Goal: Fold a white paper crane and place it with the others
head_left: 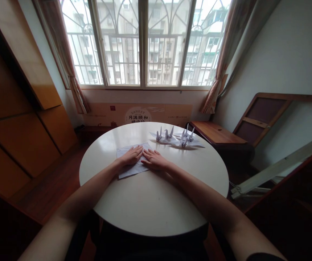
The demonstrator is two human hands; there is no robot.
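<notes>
A creased sheet of pale lilac paper point(132, 170) lies on the round white table point(150, 206). My left hand point(132, 155) rests flat on its middle, fingers stretched toward the right. From the other side my right hand point(154, 159) presses on the sheet's right part, its fingertips close to those of the left. Both hands are open, palms down, and they hide much of the paper. Several folded paper cranes point(183, 142) of the same pale colour stand together at the table's back right, beyond my right hand.
Behind the table a printed cardboard box point(177, 110) stands under the barred window point(161, 50). Wooden cabinets point(11, 141) line the left. To the right are a small wooden table point(217, 133), a leaning wooden frame point(265, 112) and a pale metal bar point(275, 170).
</notes>
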